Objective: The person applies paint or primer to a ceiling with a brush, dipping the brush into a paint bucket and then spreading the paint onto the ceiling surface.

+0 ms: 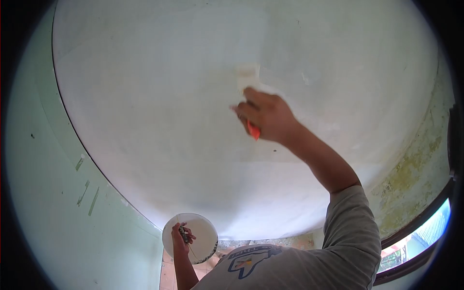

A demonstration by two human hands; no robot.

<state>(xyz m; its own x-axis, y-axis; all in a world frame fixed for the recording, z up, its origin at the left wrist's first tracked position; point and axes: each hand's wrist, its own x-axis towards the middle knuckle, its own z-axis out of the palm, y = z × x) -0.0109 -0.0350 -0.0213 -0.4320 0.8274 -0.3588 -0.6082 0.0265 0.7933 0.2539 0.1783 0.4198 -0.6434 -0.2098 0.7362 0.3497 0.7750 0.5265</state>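
Note:
My right hand (pixel 266 115) is closed around a paintbrush (pixel 253 130) with an orange-red handle. The pale brush head points up and lies against the whitish wall (pixel 169 96), slightly smeared by motion. Low in the view, my left hand (pixel 182 237) is closed on the dark grip of a bucket's wire handle. Beneath that hand is the round bucket (pixel 213 232), with pale paint inside and dark smudges along its right rim.
A light green wall (pixel 72 193) with scratch marks meets the whitish wall at a dark line on the left. Stained, peeling plaster (pixel 406 171) lies at the right, above a dark-framed window (pixel 420 237). Tiled floor (pixel 167 270) shows below the bucket.

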